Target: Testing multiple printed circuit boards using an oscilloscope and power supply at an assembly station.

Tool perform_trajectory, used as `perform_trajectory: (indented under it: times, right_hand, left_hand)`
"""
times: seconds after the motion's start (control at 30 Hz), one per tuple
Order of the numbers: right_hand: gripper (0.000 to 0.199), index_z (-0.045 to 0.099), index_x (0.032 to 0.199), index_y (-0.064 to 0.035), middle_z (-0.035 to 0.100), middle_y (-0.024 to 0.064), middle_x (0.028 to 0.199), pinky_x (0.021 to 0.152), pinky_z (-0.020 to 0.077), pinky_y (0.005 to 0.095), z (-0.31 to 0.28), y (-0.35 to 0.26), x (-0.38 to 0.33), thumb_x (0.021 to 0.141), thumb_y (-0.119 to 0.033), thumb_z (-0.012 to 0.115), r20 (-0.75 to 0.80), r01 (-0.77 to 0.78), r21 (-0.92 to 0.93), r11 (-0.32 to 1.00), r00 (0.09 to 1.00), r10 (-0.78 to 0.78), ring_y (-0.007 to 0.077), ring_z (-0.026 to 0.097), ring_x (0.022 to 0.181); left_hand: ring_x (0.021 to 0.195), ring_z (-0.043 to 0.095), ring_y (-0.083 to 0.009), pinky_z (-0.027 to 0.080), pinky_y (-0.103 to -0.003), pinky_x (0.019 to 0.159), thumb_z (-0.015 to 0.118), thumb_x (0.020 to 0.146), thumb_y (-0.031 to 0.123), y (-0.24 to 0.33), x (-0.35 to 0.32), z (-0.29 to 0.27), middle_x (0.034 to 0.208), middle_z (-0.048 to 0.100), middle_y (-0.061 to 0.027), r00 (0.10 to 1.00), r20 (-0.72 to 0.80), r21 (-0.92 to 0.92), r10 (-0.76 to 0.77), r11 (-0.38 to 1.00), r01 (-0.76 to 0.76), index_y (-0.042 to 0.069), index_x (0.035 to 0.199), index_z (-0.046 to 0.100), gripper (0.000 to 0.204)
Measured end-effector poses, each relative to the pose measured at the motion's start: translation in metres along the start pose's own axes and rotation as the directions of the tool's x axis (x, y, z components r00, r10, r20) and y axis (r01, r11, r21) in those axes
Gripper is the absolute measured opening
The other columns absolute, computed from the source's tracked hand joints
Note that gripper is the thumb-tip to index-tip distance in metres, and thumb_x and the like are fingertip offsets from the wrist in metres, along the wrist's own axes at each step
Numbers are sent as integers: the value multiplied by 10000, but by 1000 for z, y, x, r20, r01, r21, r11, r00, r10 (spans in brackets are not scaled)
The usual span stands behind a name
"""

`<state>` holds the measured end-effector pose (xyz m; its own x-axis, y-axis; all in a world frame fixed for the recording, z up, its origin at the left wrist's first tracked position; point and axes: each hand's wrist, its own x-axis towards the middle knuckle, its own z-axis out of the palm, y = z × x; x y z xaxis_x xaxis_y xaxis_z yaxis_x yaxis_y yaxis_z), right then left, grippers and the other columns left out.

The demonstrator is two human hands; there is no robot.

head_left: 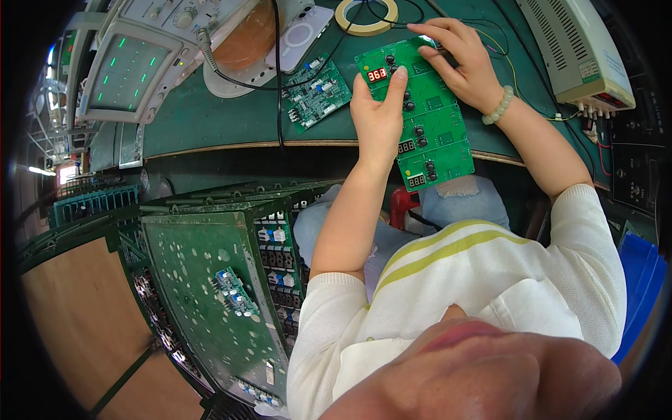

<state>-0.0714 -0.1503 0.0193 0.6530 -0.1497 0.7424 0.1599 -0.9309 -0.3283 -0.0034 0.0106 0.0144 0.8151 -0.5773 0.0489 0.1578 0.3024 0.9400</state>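
A long green circuit board panel [437, 105], split into several sections, extends past the bench's front edge above my lap. Each section carries a small digit display and black round parts; the display [377, 74] near the far end glows red, while the lower ones are unlit. My left hand [378, 119] grips the panel at its left edge, thumb laid across its face. At the far right corner is my right hand [465, 66], its fingers stretched and apart, one fingertip close to or touching the board. What lies under those fingertips is hidden.
Left of the panel lies another populated circuit board [318, 91], with a phone [299, 35] and tape roll [366, 15] beyond. An oscilloscope [129, 66] stands far left, a power supply [584, 56] far right. Cables cross the bench. A green rack [196, 280] holds boards beside me.
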Motion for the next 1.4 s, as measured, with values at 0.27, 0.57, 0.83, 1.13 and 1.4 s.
perform_trajectory:
  times: [0.27,0.57,0.83,1.13,1.4]
  right_hand:
    - [432,698,1004,-72,666,106,912,692,503,338,9,-1,15,806,-456,692,238,-326,127,937,927,290,251,639,776]
    - [612,709,934,-10,683,152,852,724,511,345,23,6,27,705,-577,727,394,-456,57,888,828,400,279,658,788]
    - [544,699,984,-11,680,111,912,709,499,317,25,-1,17,728,-488,752,296,-467,91,880,856,424,227,639,797]
    - [535,713,950,-42,665,102,894,699,505,330,30,3,6,721,-525,734,224,-438,116,892,886,406,250,638,797]
    - [505,714,938,-54,661,93,901,694,507,331,31,3,9,724,-511,736,170,-388,129,912,915,365,252,638,791]
  left_hand:
    - [804,591,-95,481,-249,704,671,892,161,-11,5,-5,936,642,-47,1000,-23,18,-17,1000,17,21,1024,565,220]
    - [864,610,-147,512,-289,722,779,764,114,-12,5,-11,1002,609,-131,1000,20,138,13,990,-15,-37,1084,439,491]
    - [914,613,-182,518,-296,775,812,691,69,-13,4,-13,1064,577,-170,999,36,185,32,982,-38,-72,1156,359,664]
    - [904,609,-177,507,-291,770,810,713,116,-12,2,-11,1051,578,-166,999,-1,274,37,961,-35,-73,1151,356,658]
    - [869,590,-165,493,-286,746,796,739,140,-17,4,-13,1022,575,-154,998,-17,285,65,957,-58,-62,1136,356,626]
